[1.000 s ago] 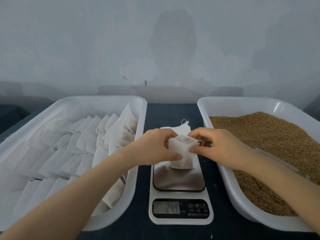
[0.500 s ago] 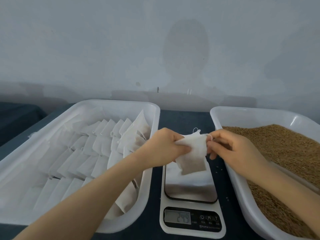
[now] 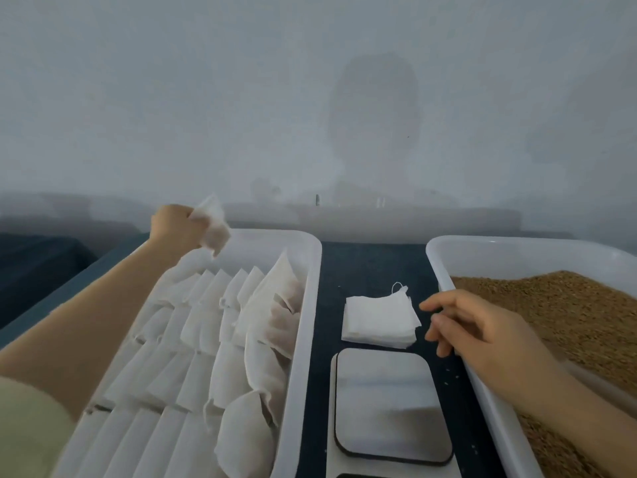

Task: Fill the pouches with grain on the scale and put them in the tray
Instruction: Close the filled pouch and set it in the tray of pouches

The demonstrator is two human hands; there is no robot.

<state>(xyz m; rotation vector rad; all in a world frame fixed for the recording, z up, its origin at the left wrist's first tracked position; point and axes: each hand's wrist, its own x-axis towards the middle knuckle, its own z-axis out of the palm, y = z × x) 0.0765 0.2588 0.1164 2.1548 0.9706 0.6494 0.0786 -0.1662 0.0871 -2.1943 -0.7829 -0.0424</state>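
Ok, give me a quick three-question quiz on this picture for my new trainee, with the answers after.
1. True or false: a pouch is lying on the scale.
2. Which hand grips the filled pouch above the tray of pouches: A left, B right?
3. Fill in: the stack of empty pouches lies on the table just beyond the ____.

Key
1. False; its plate is bare.
2. A, the left hand; the right hand is open and holds nothing.
3. scale
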